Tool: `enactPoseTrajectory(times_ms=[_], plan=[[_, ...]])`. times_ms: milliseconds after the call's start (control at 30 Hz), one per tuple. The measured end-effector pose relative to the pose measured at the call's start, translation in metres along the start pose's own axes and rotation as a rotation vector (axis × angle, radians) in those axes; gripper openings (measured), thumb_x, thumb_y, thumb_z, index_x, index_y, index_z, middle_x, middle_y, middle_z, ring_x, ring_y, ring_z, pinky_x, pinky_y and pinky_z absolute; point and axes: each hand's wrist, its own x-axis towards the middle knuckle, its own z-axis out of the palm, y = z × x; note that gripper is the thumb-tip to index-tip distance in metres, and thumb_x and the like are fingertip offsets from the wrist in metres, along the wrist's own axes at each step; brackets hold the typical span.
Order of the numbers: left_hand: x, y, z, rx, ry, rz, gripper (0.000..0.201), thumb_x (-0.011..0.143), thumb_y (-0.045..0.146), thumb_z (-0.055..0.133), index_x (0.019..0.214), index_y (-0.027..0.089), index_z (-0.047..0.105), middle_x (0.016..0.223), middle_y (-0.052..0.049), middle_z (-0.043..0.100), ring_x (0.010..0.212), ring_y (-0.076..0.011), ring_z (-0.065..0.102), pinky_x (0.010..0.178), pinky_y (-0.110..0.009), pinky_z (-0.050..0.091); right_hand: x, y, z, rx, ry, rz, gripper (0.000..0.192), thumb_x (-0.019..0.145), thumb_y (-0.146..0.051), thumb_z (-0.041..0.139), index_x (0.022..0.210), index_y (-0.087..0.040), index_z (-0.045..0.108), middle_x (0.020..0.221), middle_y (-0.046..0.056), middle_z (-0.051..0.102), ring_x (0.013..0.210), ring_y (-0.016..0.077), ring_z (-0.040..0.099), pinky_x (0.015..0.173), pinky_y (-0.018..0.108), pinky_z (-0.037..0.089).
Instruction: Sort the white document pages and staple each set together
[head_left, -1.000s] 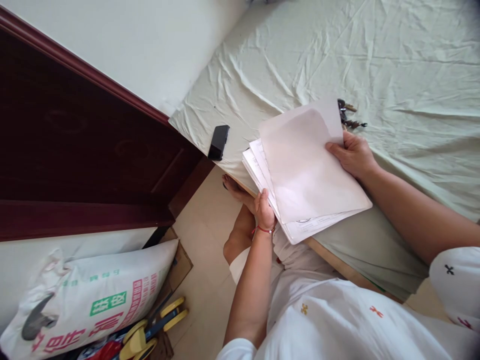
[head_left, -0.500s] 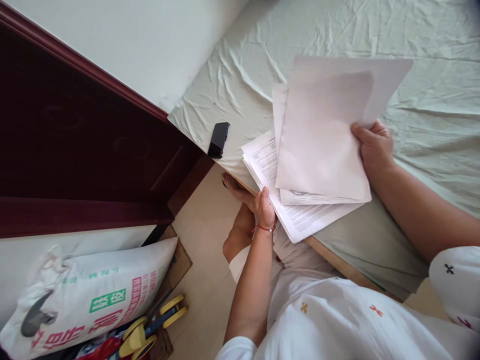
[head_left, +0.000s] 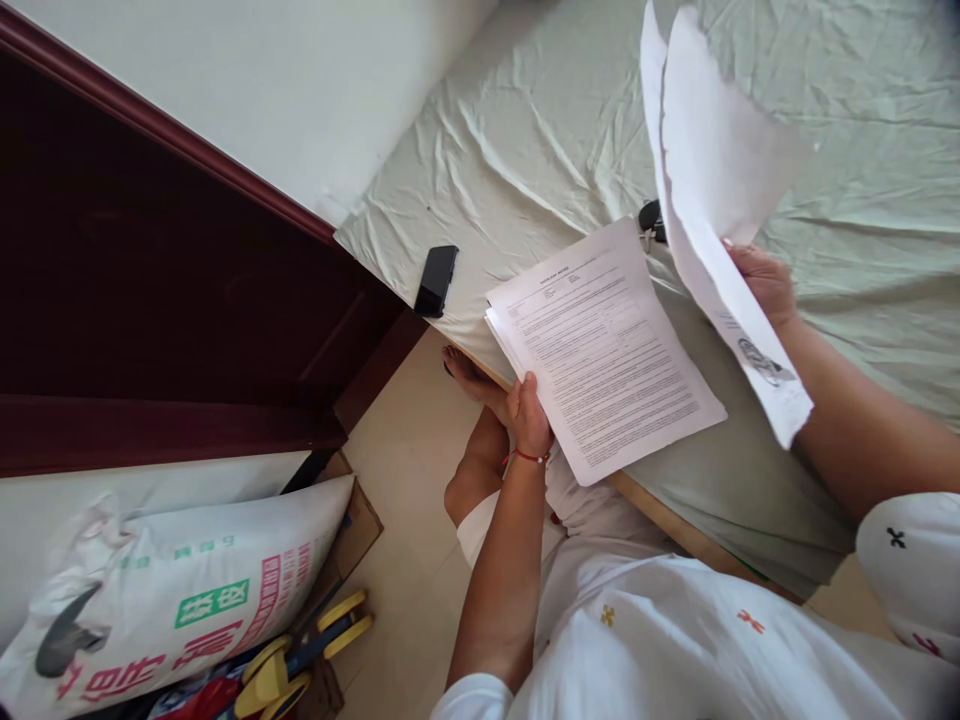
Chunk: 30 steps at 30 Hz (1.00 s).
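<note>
Sheets of curling white paper [head_left: 720, 150] hang in our right hand [head_left: 761, 285], fingers closed on one edge, apart from the printed white paper stack [head_left: 607, 350]. Our left hand [head_left: 529, 418] clamps that stack by its left side, thumb on top, over the border of the pale green, wrinkled cloth [head_left: 525, 160]. We're leafing through, it seems, and the next move calls for keeping those sheets firm and the stack steady. Some of our fingers are lost behind paper; so is part of a small black object [head_left: 651, 215]. The print's too fine for us.
</note>
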Motion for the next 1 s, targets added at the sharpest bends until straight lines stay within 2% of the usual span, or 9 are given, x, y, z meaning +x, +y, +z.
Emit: enactPoseTrajectory(times_ms=[100,200,333,400,533,633,800,1000], plan=[[-0.001,0.002,0.001,-0.012,0.004,-0.005,0.047,0.083,0.062,0.080,0.099,0.018,0.084,0.107,-0.011,0.084,0.116,-0.0303,0.075,0.115,-0.046,0.051,-0.001,0.000,0.001,0.108,0.054,0.076,0.017,0.079,-0.037,0.081,0.078,-0.023,0.070,0.067,0.000,0.071,0.074,0.0220,0.073,0.090,0.040,0.065],[-0.002,0.004,0.002,-0.002,0.020,0.005,0.048,0.082,0.062,0.081,0.098,0.017,0.084,0.105,-0.011,0.084,0.118,-0.0313,0.074,0.117,-0.046,0.050,-0.004,-0.003,0.004,0.149,0.055,0.118,0.019,0.080,-0.035,0.084,0.077,-0.021,0.072,0.068,0.000,0.072,0.067,0.0210,0.071,0.076,0.038,0.065],[-0.002,0.004,0.002,-0.004,0.024,-0.002,0.048,0.082,0.061,0.081,0.099,0.016,0.084,0.109,-0.012,0.084,0.119,-0.0318,0.074,0.116,-0.046,0.050,-0.007,-0.008,0.011,0.154,0.096,0.109,0.025,0.074,-0.028,0.091,0.070,-0.019,0.068,0.060,-0.001,0.066,0.052,0.0136,0.059,0.054,0.029,0.053],[-0.001,0.003,0.002,-0.012,0.028,-0.004,0.048,0.081,0.061,0.081,0.098,0.016,0.084,0.109,-0.011,0.084,0.118,-0.0316,0.074,0.115,-0.045,0.050,-0.011,-0.008,0.017,0.182,0.090,0.070,0.027,0.069,-0.025,0.094,0.068,-0.019,0.068,0.055,-0.003,0.060,0.049,0.0115,0.053,0.050,0.027,0.048],[-0.001,0.003,0.002,-0.024,0.043,-0.011,0.050,0.077,0.062,0.083,0.097,0.017,0.084,0.108,-0.010,0.084,0.115,-0.0303,0.074,0.112,-0.043,0.052,-0.019,-0.003,0.026,0.162,0.010,-0.001,0.030,0.063,-0.030,0.098,0.081,-0.019,0.076,0.069,0.000,0.071,0.058,0.0126,0.059,0.059,0.029,0.053],[0.000,0.001,0.000,0.015,0.062,0.002,0.048,0.076,0.062,0.083,0.095,0.018,0.084,0.105,-0.008,0.084,0.113,-0.0287,0.074,0.112,-0.041,0.052,-0.021,0.006,0.025,0.036,-0.079,-0.042,0.036,0.063,-0.041,0.100,0.083,-0.021,0.078,0.078,0.001,0.076,0.065,0.0137,0.063,0.063,0.029,0.055],[0.004,-0.011,-0.009,0.058,0.084,0.016,0.046,0.078,0.061,0.082,0.092,0.017,0.082,0.101,-0.008,0.083,0.116,-0.0292,0.073,0.112,-0.041,0.051,-0.015,0.020,0.015,-0.233,-0.291,-0.108,0.041,0.072,-0.060,0.093,0.090,-0.026,0.078,0.085,0.001,0.077,0.070,0.0170,0.065,0.062,0.031,0.055],[0.005,-0.017,-0.013,0.109,0.024,0.049,0.048,0.083,0.065,0.078,0.089,0.017,0.081,0.093,-0.006,0.081,0.102,-0.0250,0.073,0.102,-0.036,0.053,-0.011,0.022,0.012,-0.286,-0.318,-0.132,0.046,0.074,-0.070,0.089,0.093,-0.029,0.078,0.087,0.002,0.078,0.073,0.0212,0.069,0.065,0.039,0.062]])
